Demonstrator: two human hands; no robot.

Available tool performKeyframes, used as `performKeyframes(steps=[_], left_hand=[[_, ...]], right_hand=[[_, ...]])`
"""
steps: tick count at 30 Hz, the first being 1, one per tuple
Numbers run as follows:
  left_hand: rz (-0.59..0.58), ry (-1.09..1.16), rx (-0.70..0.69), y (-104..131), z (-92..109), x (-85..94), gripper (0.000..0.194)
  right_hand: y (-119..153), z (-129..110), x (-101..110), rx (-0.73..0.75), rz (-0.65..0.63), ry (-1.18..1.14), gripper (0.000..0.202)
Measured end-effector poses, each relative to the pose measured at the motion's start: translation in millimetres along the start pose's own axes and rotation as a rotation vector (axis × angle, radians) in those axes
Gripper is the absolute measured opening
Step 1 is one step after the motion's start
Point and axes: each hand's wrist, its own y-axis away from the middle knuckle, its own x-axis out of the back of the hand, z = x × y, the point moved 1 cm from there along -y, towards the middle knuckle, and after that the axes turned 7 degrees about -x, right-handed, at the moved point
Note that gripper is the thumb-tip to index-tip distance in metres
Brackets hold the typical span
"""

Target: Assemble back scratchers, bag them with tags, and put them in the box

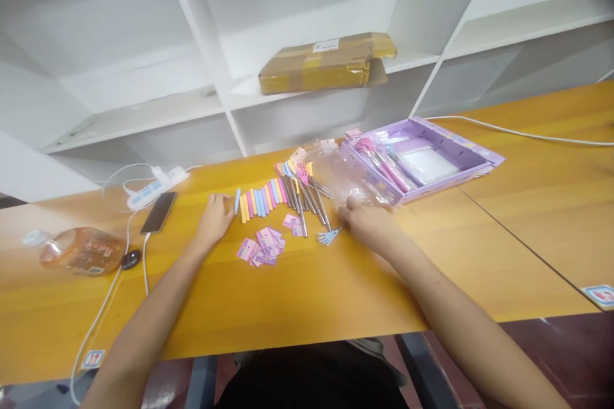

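My left hand has its fingers curled at a short blue handle, at the left end of a row of pink, yellow and blue handles. My right hand is closed at the edge of the clear plastic bags; what its fingertips pinch is hard to see. Just left of it lies a back scratcher with a light blue claw head. More back scratchers with metal rods are heaped in the middle. Small pink and purple cards lie in front.
A purple box holding packaged back scratchers stands at the right. On the left are a power strip, a phone, a bottle of orange liquid and white cables. A cardboard box sits on the shelf behind.
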Motion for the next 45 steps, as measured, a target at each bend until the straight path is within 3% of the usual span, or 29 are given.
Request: performKeyframes(steps=[2,5,15,18,21,26,29,31,33,35,40,42,45], left_hand=[[-0.025,-0.007,0.025,-8,-17,-7.6,0.032],[-0.05,-0.005,0.036,-8,-28,-14.4,0.031],[-0.104,-0.052,0.096,-22,-12,-24.5,0.037],[-0.158,-0.072,0.107,-22,-14,-19.0,0.032],[-0.244,-0.076,0.136,-14,-19,-3.1,0.022],[-0.302,-0.008,0.072,19,-5,23.2,0.024],[-0.282,0.155,-0.077,45,21,18.5,0.025],[-0.298,0.269,-0.153,59,38,6.9,0.03],[-0.313,0.293,-0.23,70,49,-5.8,0.035],[-0.338,0.296,-0.33,76,53,-15.5,0.036],[-0.403,0.412,-0.481,80,50,-21.6,0.037],[-0.417,0.438,-0.495,82,51,-21.8,0.038],[-0.423,0.44,-0.5,85,53,-23.9,0.038]], right_hand=[[0,0,-3,0.022,0.019,-0.023,0.034],[0,1,-4,0.063,0.036,-0.047,0.03],[-2,5,10,0.015,0.105,-0.041,0.034],[0,5,16,-0.009,0.133,-0.038,0.035],[4,12,21,-0.051,0.259,-0.105,0.037],[4,34,15,-0.059,0.481,-0.546,0.035],[-1,33,7,-0.113,0.667,-1.084,0.04],[-6,22,1,-0.11,0.716,-1.469,0.045],[-11,7,-3,-0.061,0.606,-1.758,0.05],[-15,-9,-8,-0.031,0.401,-1.925,0.055],[-12,-36,-19,0.027,-0.153,-1.998,0.051],[-10,-41,-21,0.066,-0.233,-1.992,0.049],[-10,-44,-21,0.042,-0.189,-1.991,0.049]])
